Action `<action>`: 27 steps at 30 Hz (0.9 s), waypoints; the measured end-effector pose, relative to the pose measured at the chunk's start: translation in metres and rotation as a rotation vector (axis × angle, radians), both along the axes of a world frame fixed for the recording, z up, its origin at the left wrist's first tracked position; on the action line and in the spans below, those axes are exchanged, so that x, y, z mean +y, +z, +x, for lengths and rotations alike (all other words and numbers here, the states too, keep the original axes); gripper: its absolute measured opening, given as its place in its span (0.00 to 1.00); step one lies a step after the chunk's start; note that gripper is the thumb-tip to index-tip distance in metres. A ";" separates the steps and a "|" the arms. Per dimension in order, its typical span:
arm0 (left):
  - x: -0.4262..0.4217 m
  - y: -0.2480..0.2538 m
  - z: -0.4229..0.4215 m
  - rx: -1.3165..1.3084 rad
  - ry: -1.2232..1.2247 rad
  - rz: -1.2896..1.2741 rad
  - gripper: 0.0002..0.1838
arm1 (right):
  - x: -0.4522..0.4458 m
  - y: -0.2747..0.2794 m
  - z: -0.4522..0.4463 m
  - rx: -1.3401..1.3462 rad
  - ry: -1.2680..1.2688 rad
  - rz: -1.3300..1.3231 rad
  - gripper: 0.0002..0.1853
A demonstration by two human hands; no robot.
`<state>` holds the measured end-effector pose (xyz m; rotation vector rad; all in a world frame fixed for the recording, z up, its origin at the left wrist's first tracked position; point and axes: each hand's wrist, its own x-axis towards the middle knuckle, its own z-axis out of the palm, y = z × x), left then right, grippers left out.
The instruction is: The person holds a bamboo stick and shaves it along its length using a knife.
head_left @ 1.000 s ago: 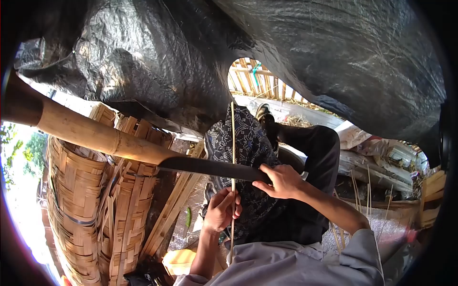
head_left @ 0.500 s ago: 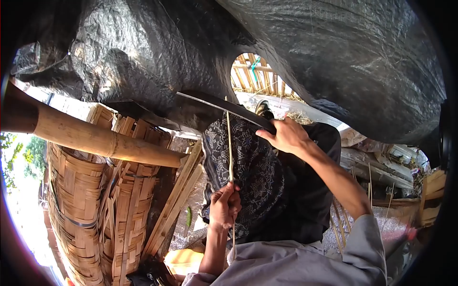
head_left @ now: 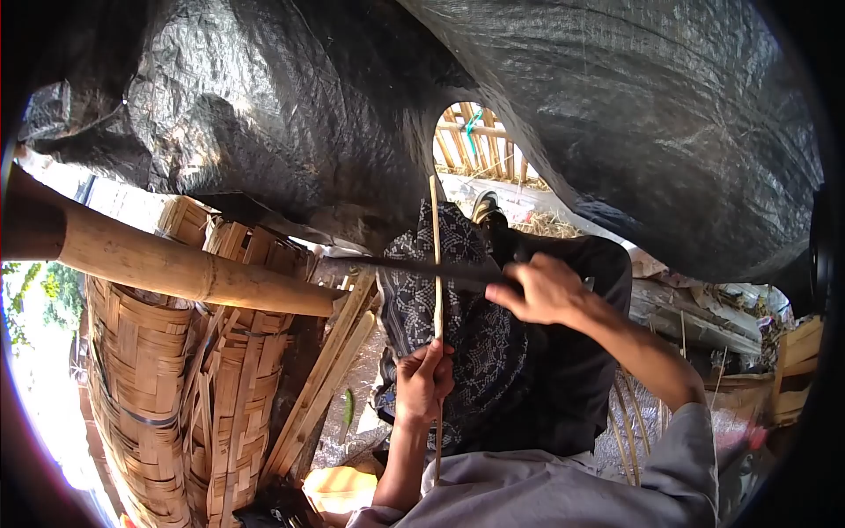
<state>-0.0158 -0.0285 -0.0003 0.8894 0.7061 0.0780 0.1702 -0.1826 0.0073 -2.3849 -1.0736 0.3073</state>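
Observation:
A thin pale strip (head_left: pixel 437 299) stands nearly upright in view over the patterned dark cloth (head_left: pixel 480 352) on my lap. My left hand (head_left: pixel 424 378) pinches it low down, between thumb and fingers. My right hand (head_left: pixel 541 290), to the right, is wrapped round the hidden handle of a long dark blade (head_left: pixel 405 267). Slightly blurred, the blade points left and crosses the strip above my left hand. Whether its edge cuts into the strip I cannot tell.
A thick bamboo pole (head_left: pixel 185 268) juts in from the left above tall woven baskets (head_left: pixel 136 361). Black plastic sheeting (head_left: pixel 634 123) hangs across the top. Split bamboo lengths (head_left: pixel 321 387) lean beside my left arm, and a green chili-like pod (head_left: pixel 348 407) lies near them.
The blade swung up near the top of the strip, then came down across it, lower and more level. My right hand moved down with it. My left hand still grips the strip.

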 end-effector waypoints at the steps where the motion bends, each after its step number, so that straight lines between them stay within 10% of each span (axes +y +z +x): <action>1: 0.000 0.000 0.001 -0.007 0.001 -0.004 0.13 | -0.003 0.003 -0.007 -0.071 0.094 -0.043 0.35; 9: -0.005 -0.008 -0.001 0.000 0.015 0.163 0.12 | -0.002 -0.007 0.009 -0.158 -0.118 0.029 0.34; 13: -0.007 -0.004 0.004 0.005 0.009 0.132 0.12 | -0.012 -0.005 -0.013 -0.216 0.212 -0.044 0.35; 19: -0.010 -0.002 0.000 0.039 -0.005 0.237 0.13 | -0.008 -0.019 0.009 -0.217 -0.188 0.116 0.31; 24: -0.007 -0.003 0.001 0.029 -0.024 0.164 0.14 | -0.020 -0.018 -0.011 -0.151 0.192 -0.019 0.32; 27: -0.010 0.001 0.002 0.056 -0.017 0.200 0.14 | -0.015 -0.018 0.004 -0.139 -0.153 -0.077 0.33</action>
